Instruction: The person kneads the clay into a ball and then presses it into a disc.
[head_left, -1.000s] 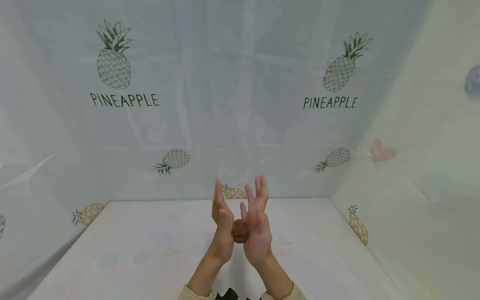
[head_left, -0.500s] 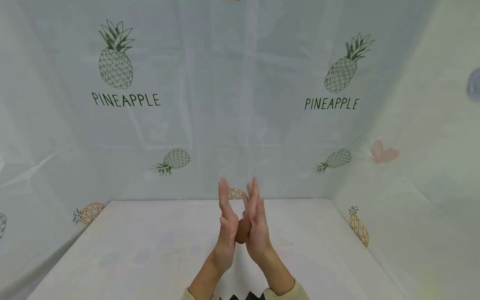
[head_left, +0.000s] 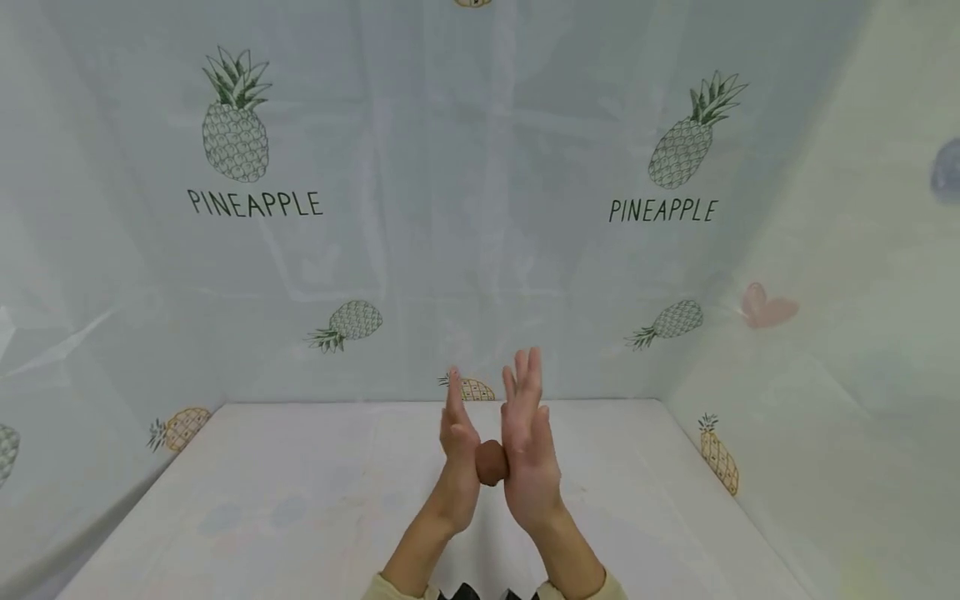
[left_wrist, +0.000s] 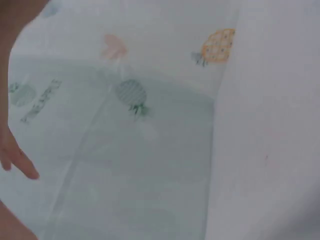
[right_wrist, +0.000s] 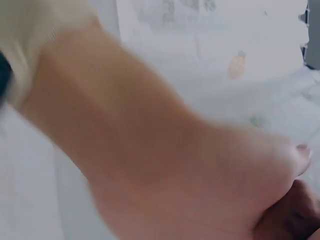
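Head view, biggest first: what's there?

Across the far side hangs a pineapple-print sheet [head_left: 480, 208]; the white desk [head_left: 300, 483] runs from it towards the near side.

Next in size?

Over the middle, the left hand [head_left: 459, 471] on the left and the right hand [head_left: 531, 458] on the right, facing each other. Fingers extended on both, neither one clenched; the palms do the pressing.

Pressing what?

Smallest of all, a brown ball [head_left: 492, 463], between the palms and touching both.

Which step is that, then?

I'd judge it's being rolled into shape.

And the next move?

Probably calls for light, even pressure from left and right; part the palms too far and it could drop.
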